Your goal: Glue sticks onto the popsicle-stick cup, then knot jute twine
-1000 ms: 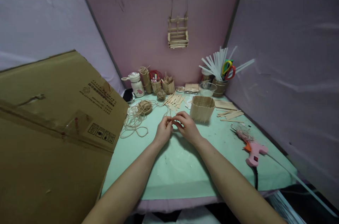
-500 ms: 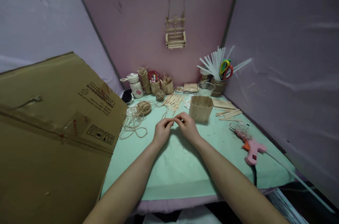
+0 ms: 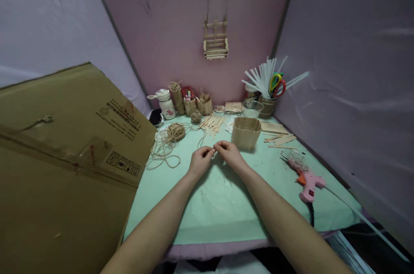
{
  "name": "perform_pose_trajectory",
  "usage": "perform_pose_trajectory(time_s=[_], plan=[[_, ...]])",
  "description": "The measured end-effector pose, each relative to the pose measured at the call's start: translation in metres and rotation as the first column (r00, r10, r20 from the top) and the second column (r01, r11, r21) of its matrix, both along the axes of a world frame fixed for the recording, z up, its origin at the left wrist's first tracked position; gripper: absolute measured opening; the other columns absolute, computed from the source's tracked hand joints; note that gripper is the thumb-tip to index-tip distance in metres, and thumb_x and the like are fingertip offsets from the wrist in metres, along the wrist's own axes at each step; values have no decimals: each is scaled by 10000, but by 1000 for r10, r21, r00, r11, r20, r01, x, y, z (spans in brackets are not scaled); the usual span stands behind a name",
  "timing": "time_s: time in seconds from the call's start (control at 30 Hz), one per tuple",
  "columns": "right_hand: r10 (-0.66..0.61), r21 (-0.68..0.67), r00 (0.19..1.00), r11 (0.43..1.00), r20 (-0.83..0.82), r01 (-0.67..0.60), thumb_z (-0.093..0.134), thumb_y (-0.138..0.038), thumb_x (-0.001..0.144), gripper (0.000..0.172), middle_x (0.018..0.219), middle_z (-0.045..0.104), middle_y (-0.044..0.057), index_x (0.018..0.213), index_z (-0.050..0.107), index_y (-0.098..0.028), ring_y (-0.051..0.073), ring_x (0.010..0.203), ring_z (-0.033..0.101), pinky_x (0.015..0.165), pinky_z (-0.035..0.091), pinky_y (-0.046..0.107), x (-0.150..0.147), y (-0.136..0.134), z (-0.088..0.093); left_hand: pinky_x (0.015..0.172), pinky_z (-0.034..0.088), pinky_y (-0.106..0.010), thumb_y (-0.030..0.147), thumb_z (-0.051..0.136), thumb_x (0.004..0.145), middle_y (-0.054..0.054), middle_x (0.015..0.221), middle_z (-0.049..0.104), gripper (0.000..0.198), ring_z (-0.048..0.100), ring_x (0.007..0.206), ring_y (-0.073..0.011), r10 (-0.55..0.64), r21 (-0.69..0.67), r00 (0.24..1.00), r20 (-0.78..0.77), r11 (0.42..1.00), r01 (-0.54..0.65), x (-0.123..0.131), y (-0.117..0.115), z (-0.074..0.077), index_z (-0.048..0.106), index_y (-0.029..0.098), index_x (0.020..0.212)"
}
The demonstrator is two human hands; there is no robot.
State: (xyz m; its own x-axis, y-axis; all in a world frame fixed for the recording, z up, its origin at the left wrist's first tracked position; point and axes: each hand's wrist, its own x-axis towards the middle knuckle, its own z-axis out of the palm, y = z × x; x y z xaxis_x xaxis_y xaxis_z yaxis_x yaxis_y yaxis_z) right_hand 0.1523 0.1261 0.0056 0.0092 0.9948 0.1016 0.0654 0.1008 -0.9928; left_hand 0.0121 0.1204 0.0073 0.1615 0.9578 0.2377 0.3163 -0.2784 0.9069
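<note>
My left hand (image 3: pixel 199 162) and my right hand (image 3: pixel 229 153) meet fingertip to fingertip over the middle of the green table (image 3: pixel 220 205). Both pinch a thin strand of jute twine (image 3: pixel 203 136) that runs back toward the twine ball (image 3: pixel 176 130) and loose coil (image 3: pixel 163 149) at the left. A box made of craft sticks (image 3: pixel 246 133) stands just behind my right hand.
A large cardboard sheet (image 3: pixel 64 153) leans at the left. A pink glue gun (image 3: pixel 305 179) lies at the right with its cord. Loose craft sticks (image 3: pixel 211 122), stick cups, a white jar (image 3: pixel 166 103), a cup of straws and scissors (image 3: pixel 268 88) line the back. A stick basket (image 3: pixel 216 43) hangs on the wall.
My hands have shifted slightly lower and nearer; their fingertips now pinch together on the twine. Nothing else on the table has moved.
</note>
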Motion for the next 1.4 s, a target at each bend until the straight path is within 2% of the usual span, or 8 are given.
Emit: perform_pose_trajectory(time_s=[0.07,0.3,0.47,0.57,0.73,0.87,1.1,1.4], plan=[[20,-1,1000,1000,7,-20,585,-434,744,257,595,554,-19,685,611,-185,124,572,466,569,365,251,0,-1,0,624,397,-246,388,561,792,-8,660,626,268,527,638,-133,24,-11,999,29,1000,-24,-1,1,0,668,150,728],[-39,34,998,999,55,37,596,-343,718,173,710,638,20,684,633,-178,145,676,548,667,416,269,-3,-1,2,680,409,-255,322,557,787,-20,696,639,213,551,697,-146,74,56,996,43,995,-77,0,0,-1,663,155,707],[6,-21,1000,1000,-7,-6,598,-368,716,197,677,613,6,718,640,-176,125,612,502,583,381,247,-4,-3,4,665,396,-251,290,541,783,-17,675,622,204,545,685,-143,64,58,997,38,996,-66,1,-2,1,650,159,671],[10,-48,999,999,-32,-12,600,-386,714,215,667,599,0,736,634,-175,114,578,467,543,354,236,-4,-4,4,656,388,-252,294,545,777,-12,667,621,196,538,674,-142,58,18,997,55,998,-59,1,-1,0,644,162,671],[-11,-37,1000,999,16,11,590,-398,721,224,621,554,-14,714,617,-175,110,554,430,526,329,238,-4,-5,4,645,388,-244,314,626,710,0,670,614,157,523,653,-126,93,-148,972,218,987,-61,1,3,-1,635,158,697],[7,-53,1000,999,11,-7,583,-410,725,236,585,517,-27,718,612,-176,107,531,402,521,318,242,-4,-5,4,562,341,-220,338,691,660,22,627,568,207,448,557,-84,92,-284,934,346,959,11,1,5,-1,625,151,717],[-24,-42,999,999,40,25,566,-377,727,219,537,479,-43,753,639,-172,115,527,401,530,315,246,-5,-4,0,509,313,-191,329,773,578,26,644,564,272,422,531,-50,97,-367,853,513,923,116,3,4,3,633,145,722],[-50,-43,999,998,-15,49,591,-405,714,235,578,531,-26,721,619,-172,120,548,444,557,355,253,-4,-5,3,500,359,-176,326,811,562,30,633,535,304,437,547,-53,46,-426,835,549,875,231,-1,1,9,653,152,756]])
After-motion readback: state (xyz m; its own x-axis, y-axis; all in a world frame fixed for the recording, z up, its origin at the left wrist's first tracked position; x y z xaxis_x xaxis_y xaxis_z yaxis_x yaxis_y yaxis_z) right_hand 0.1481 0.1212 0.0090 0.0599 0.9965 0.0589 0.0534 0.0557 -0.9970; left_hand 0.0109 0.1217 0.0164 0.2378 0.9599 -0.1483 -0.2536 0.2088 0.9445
